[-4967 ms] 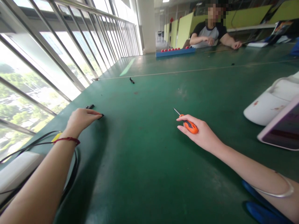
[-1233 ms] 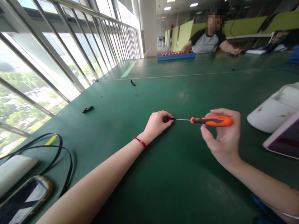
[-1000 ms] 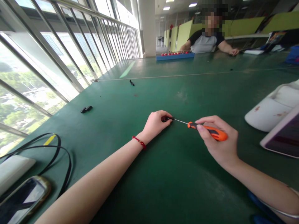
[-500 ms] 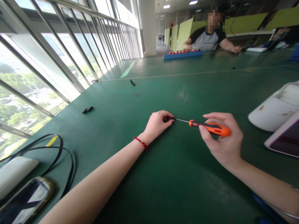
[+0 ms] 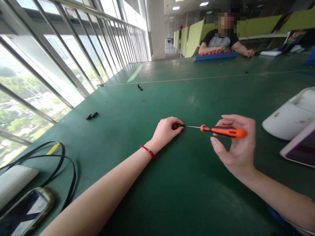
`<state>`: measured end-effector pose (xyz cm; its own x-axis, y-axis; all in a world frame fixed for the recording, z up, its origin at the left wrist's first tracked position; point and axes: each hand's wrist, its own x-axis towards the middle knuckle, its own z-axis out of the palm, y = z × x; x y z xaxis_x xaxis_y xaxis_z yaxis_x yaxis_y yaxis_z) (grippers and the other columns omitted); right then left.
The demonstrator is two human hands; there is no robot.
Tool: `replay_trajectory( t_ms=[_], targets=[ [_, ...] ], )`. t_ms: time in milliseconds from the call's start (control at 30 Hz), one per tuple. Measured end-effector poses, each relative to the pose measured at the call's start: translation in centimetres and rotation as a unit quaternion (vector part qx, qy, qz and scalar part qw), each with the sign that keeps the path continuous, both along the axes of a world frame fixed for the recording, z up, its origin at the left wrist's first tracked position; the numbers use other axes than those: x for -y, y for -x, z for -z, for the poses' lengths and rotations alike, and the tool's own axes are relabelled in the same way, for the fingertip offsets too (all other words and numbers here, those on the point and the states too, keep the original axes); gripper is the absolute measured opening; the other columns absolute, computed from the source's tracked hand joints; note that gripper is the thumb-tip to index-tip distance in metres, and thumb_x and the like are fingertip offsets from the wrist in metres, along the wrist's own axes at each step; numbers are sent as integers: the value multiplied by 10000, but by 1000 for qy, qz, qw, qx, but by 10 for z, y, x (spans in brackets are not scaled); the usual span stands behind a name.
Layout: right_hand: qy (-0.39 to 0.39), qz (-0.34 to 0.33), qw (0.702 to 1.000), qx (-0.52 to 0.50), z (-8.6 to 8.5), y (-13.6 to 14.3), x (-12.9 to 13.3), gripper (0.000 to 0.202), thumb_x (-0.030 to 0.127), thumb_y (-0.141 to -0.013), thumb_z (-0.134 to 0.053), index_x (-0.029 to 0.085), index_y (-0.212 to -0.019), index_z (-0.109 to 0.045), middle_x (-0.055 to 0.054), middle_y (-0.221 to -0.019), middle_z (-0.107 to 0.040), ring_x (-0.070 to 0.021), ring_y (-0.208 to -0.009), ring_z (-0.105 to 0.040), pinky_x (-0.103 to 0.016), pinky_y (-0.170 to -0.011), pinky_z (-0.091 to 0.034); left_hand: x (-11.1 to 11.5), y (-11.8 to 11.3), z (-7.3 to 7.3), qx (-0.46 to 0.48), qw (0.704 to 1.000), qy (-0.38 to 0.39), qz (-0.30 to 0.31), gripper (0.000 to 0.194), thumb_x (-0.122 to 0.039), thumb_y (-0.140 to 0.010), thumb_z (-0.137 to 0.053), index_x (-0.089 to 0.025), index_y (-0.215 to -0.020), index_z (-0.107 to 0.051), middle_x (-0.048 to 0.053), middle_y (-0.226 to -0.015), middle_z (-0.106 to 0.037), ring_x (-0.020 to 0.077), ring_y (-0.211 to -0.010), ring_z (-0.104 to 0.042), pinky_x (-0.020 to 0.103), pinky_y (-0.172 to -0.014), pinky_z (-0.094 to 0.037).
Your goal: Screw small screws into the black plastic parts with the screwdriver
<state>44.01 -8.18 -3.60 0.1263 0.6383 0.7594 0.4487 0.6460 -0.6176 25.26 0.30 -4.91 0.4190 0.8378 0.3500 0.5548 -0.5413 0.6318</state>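
On the green tabletop, my left hand (image 5: 168, 128) is closed around a small black part (image 5: 181, 125), pinching it between thumb and fingers. Most of that part is hidden by the hand. The tip of an orange-and-black screwdriver (image 5: 223, 130) meets the part's right end, its thin shaft lying nearly level. My right hand (image 5: 237, 144) holds the screwdriver's handle loosely against its curled fingers, with the thumb lifted off below. Two other black pieces lie farther off: one piece (image 5: 92, 116) to the left and a smaller piece (image 5: 139, 87) toward the back.
At the left lie a phone (image 5: 27, 211), a white box-like device (image 5: 17, 183) and a looped black cable (image 5: 73, 173). A white container (image 5: 287, 118) and a tablet-like device (image 5: 301, 147) stand at the right. Across the table (image 5: 157, 183), a person (image 5: 220, 41) sits behind a blue tray (image 5: 216, 56) with red items.
My right thumb has come off the screwdriver handle and the fingers have shifted; the handle appears turned. My left hand stays put. The blue tray across the table has moved right.
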Motion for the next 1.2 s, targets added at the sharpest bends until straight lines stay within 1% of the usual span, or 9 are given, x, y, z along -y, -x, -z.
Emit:
replay_trajectory(
  t_ms=[100, 200, 400, 600, 767, 833, 1000, 1133, 1200],
  targets=[
    [45, 13, 998, 46, -1, -1, 0, 279, 211, -725, -651, 244, -987, -560, 31, -630, -533, -137, -560, -521, -295, -543, -441, 0, 0, 0, 4, 1000, -3, 3, 168, -210, -768, -589, -160, -889, -694, 28, -839, -692, 124, -730, -612, 229, -696, -499],
    [61, 28, 994, 88, -2, 0, 3, 79, 235, -767, -622, 241, -836, -586, 39, -571, -546, -121, -517, -516, -284, -529, -417, 0, 0, 0, 3, 1000, -3, -1, 167, -211, -768, -589, -163, -889, -695, 25, -829, -690, 122, -719, -608, 228, -686, -494],
    [13, -16, 1000, 4, 0, 1, 1, 456, 173, -668, -670, 249, -1084, -499, -24, -877, -541, -173, -745, -569, -332, -648, -499, 1, -1, 0, -17, 1000, -18, -14, 158, -215, -774, -579, -171, -878, -690, 21, -819, -682, 126, -722, -604, 232, -682, -491],
    [82, 27, 994, 60, -1, 2, 4, 137, 270, -776, -618, 249, -907, -587, 36, -567, -491, -125, -509, -487, -285, -497, -412, 4, -3, -3, -53, 998, -41, -13, 160, -214, -797, -548, -177, -888, -675, 23, -870, -676, 134, -755, -607, 235, -696, -493],
    [22, 17, 999, -17, 0, 3, 1, 420, 182, -686, -671, 257, -1070, -517, -21, -866, -547, -169, -741, -566, -329, -649, -497, 7, -3, -5, -71, 996, -52, -16, 161, -217, -811, -534, -179, -894, -667, 27, -863, -671, 142, -756, -605, 239, -683, -484],
    [35, 8, 999, -13, 1, 2, 0, 446, 196, -678, -681, 261, -1084, -509, -8, -807, -540, -171, -707, -558, -339, -639, -489, 7, -3, -5, -72, 996, -56, -12, 161, -217, -813, -534, -178, -894, -667, 28, -873, -673, 142, -762, -606, 242, -691, -481],
    [76, 51, 994, 62, -1, 2, 4, 112, 253, -759, -631, 252, -865, -594, 35, -586, -518, -132, -539, -512, -318, -583, -435, 5, -4, -4, -65, 996, -56, -7, 166, -217, -810, -541, -171, -899, -674, 29, -879, -681, 140, -756, -604, 248, -697, -477],
    [2, 20, 1000, -2, 0, 2, 1, 400, 173, -676, -674, 259, -1043, -540, -19, -866, -551, -170, -744, -569, -327, -657, -485, 4, -3, -4, -35, 999, -18, -10, 172, -230, -795, -565, -171, -898, -689, 23, -820, -688, 132, -720, -603, 240, -680, -479],
    [4, -1, 1000, -9, 0, 1, 0, 488, 179, -661, -682, 259, -1107, -503, -19, -855, -533, -173, -732, -557, -328, -639, -483, 3, -2, -4, -14, 1000, 8, -17, 173, -242, -781, -585, -170, -890, -698, 19, -778, -687, 129, -699, -604, 236, -674, -483]
  ],
)
